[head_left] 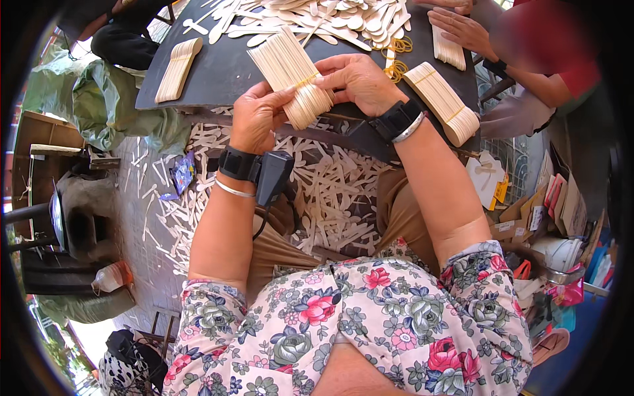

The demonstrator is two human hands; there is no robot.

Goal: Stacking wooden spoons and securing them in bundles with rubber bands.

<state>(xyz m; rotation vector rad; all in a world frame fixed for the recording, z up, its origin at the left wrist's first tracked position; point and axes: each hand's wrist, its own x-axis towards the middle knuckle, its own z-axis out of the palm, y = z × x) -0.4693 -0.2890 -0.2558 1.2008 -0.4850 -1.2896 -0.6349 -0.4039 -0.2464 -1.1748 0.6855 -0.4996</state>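
Note:
Over the near edge of the dark table (224, 89), a thick bundle of flat wooden spoons (284, 63) is tilted in both my hands. A yellow rubber band runs round its lower part. My left hand (254, 119) grips the bundle's lower left side, thumb across the front by the band. From the right, my right hand (363, 82) pinches the other side with thumb and fingers near the band. Two banded spoon bundles lie on the table, one at the left (178, 69) and one at the right (444, 104). Yellow rubber bands (396, 66) lie beyond my right hand.
Loose wooden spoons (343, 20) are heaped at the table's far side. Across on the right, another person's hand (462, 30) is at a spoon bundle (448, 51). More spoons (343, 204) litter the ground below. Cardboard boxes (564, 204) stand right, a green tarp (102, 99) left.

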